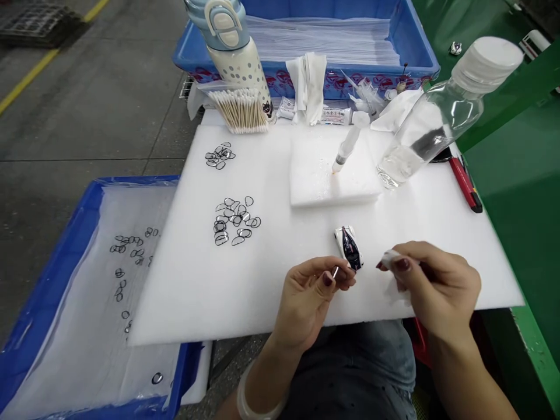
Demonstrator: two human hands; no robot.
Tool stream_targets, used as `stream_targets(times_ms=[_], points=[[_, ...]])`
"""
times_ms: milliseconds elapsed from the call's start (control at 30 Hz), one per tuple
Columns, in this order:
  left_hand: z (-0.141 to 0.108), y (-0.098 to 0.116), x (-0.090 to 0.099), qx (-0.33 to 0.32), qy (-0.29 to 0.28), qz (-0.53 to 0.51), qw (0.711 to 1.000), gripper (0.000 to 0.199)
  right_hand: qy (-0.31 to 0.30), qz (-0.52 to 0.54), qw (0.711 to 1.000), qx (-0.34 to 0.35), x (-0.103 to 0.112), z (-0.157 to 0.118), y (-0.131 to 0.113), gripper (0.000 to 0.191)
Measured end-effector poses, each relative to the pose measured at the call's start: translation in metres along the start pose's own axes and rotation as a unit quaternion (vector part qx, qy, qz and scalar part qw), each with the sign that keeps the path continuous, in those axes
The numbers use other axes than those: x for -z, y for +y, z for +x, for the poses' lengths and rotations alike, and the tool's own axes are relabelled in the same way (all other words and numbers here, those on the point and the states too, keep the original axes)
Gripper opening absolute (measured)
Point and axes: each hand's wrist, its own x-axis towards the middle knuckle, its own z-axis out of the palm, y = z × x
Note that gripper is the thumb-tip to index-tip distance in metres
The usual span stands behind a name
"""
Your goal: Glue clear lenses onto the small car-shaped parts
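Note:
My left hand [308, 291] is closed in a pinch, fingertips on a small thin piece [335, 272] with a bright edge; the fingers hide most of it. Just beyond those fingertips a white and black toy car [350, 248] lies on the white foam sheet [184, 291]. To the right, my right hand [437, 286] is closed around a crumpled white cloth [390, 256], held above the foam. Two groups of clear, black-rimmed rounded pieces [236, 219] are spread at the left of the sheet.
A syringe [347, 146] stands tip-down on a foam block [335, 186]. Behind are cotton swabs [240, 111], a bottle [245, 64] and a blue bin [341, 7]. A clear bottle [402, 157] and red cutter [464, 181] are right; a blue tray [48, 286] is lower left.

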Motion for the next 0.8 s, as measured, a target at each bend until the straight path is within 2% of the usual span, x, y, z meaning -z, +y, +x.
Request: stream_targets(times_ms=[100, 200, 300, 400, 533, 633, 700, 800], points=[[0.000, -0.001, 0.001, -0.002, 0.025, 0.014, 1.000, 0.028, -0.025, -0.036, 0.986, 0.159, -0.012, 0.005, -0.008, 0.013], [-0.001, 0.000, 0.002, -0.009, 0.022, 0.004, 1.000, 0.026, -0.020, -0.076, 0.968, 0.240, -0.020, 0.011, -0.012, 0.014], [-0.001, 0.000, 0.002, -0.007, 0.006, -0.009, 1.000, 0.020, -0.019, -0.116, 0.957, 0.264, -0.026, 0.011, -0.013, 0.013], [-0.001, -0.001, 0.000, -0.016, 0.009, -0.004, 1.000, 0.014, -0.044, -0.168, 0.943, 0.284, -0.025, 0.010, -0.017, 0.013], [-0.002, -0.003, 0.000, -0.032, 0.023, -0.007, 0.999, 0.015, -0.103, -0.211, 0.929, 0.285, -0.007, 0.010, -0.023, 0.013], [-0.001, -0.003, 0.000, -0.029, 0.027, -0.006, 0.999, 0.016, -0.039, -0.259, 0.929, 0.260, 0.007, 0.012, -0.024, 0.016], [-0.001, -0.002, 0.000, -0.030, 0.023, -0.010, 0.999, 0.015, -0.007, -0.262, 0.931, 0.252, 0.008, 0.013, -0.024, 0.017], [-0.001, -0.001, 0.000, -0.034, 0.025, -0.010, 0.999, 0.016, -0.044, -0.218, 0.938, 0.266, -0.006, 0.012, -0.025, 0.016]])
